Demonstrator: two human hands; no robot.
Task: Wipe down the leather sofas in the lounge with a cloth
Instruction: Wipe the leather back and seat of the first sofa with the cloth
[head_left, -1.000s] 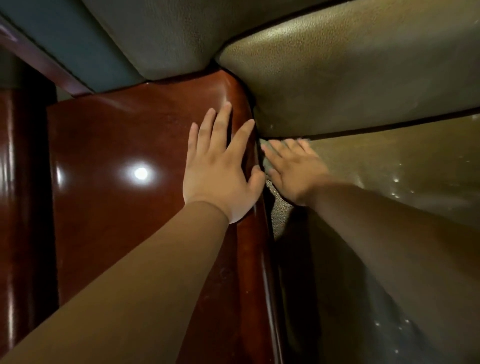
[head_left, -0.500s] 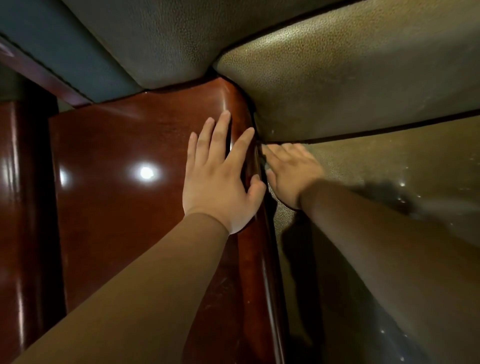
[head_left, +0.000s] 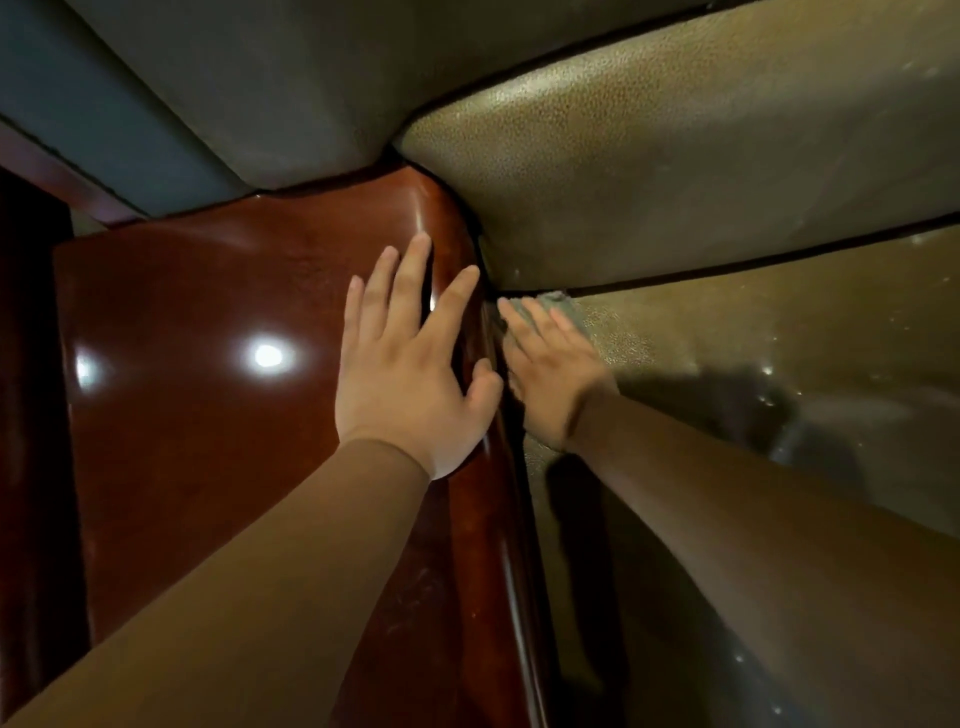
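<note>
I look down into the corner of an olive-brown leather sofa. Its seat cushion lies on the right and its back cushion above. A glossy reddish-brown wooden armrest fills the left. My left hand rests flat on the armrest, fingers straight and spread. My right hand presses a grey cloth against the seat, close to the armrest, with straight fingers. Only the cloth's edge shows beyond the fingertips.
A second grey-green cushion sits at the upper left. A dark wooden surface runs down the left edge. Ceiling light reflects off the armrest. Small wet or shiny specks dot the seat on the right.
My right hand has slid slightly along the seat corner with the cloth, whose edge now shows past the fingers. The left hand stays on the armrest.
</note>
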